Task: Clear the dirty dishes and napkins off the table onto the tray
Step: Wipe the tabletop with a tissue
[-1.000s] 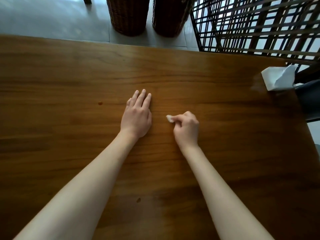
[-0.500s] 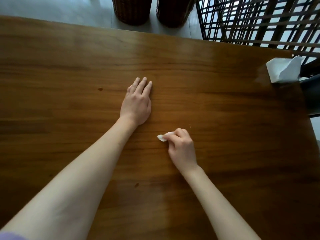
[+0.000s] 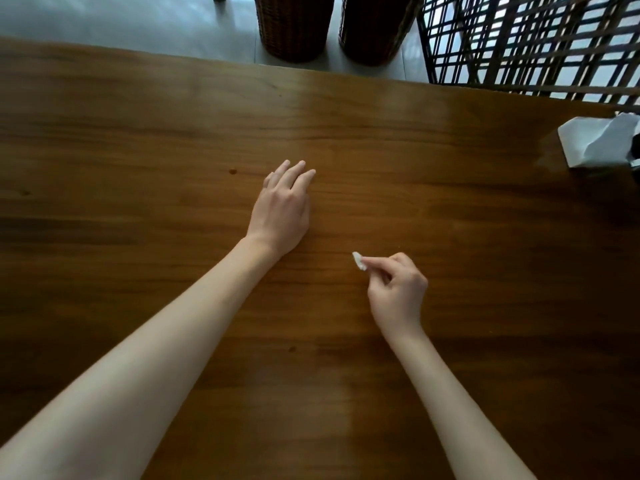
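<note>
The left hand (image 3: 282, 209) lies flat on the wooden desk (image 3: 138, 150) near the centre of the frame, fingers straight and together, holding nothing; the right hand (image 3: 398, 289), lower and to the right, has its fingers curled and pinches a small white napkin scrap (image 3: 359, 261) between thumb and forefinger, just above the desk; a larger crumpled white napkin (image 3: 599, 143) sits at the desk's right edge, upper right; two wicker baskets (image 3: 294, 26) stand on the floor at the top.

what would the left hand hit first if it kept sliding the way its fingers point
Nothing on the wooden table: the left hand points up and slightly right over bare wood to the far edge. Beyond it stands a dark wicker basket on the floor, likely lower, though depth is unclear.
</note>
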The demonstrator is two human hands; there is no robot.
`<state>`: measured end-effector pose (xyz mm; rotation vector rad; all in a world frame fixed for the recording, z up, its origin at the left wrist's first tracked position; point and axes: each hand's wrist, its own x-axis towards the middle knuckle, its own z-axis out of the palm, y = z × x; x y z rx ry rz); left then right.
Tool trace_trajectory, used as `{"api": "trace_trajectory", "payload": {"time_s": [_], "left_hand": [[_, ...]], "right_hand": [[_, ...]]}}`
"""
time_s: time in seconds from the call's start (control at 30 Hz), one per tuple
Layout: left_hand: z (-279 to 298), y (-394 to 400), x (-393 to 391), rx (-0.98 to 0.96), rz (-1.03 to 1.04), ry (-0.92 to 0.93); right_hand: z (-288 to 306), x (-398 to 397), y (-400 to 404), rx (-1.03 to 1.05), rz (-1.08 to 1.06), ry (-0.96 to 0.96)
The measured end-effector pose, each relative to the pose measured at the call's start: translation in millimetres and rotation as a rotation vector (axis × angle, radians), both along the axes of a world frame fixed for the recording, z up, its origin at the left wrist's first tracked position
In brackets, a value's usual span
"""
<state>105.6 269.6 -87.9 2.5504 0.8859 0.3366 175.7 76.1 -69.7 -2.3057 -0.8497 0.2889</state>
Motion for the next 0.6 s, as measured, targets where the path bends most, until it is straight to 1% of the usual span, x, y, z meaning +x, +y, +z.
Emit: {"api": "trace_trajectory", "payload": {"time_s": [0.1, 0.37, 0.47, 0.6], "left_hand": [[12, -15, -45, -0.008, 0.065, 0.004], [13, -32, -189, -0.081, 0.403, 0.127], [9, -45, -226, -0.101, 0.423, 0.134], [9, -47, -271, -0.122, 0.475, 0.085]], "right_hand": [[4, -10, -1, -0.011, 0.012, -0.002], [9, -88, -3, -0.029, 0.1, 0.056], [9, -118, -3, -0.044, 0.098, 0.051], [6, -150, -4, -0.025, 0.02, 0.023]]}}
